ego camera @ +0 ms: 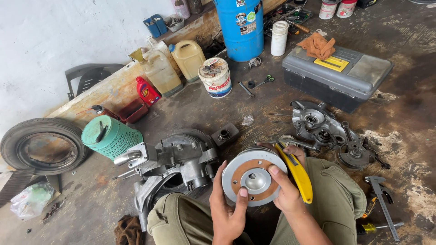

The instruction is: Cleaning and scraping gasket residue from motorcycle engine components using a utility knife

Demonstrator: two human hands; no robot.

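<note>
Head view: round metal disc [252, 177] held flat-face-up over the lap, betw. both hands. Left hand [228, 209] grips its near rim w/ thumb on top; right hand [285, 183] pinches the right edge while also clamping a yellow utility knife [296, 172], long axis running away from the body.

Floor [408, 104]: stained, grimy concrete. Directly on it: grey toolbox [338, 75] upper right; blue drum [240, 27] top centre; white bucket [215, 78] beside yellowish jugs [175, 63]; tyre [43, 145] far left; green mesh basket [111, 136] on its side; engine casing [175, 168] centre; second casing [318, 123] right; caliper [381, 199] lower right; scissors [264, 81] near drum
</note>
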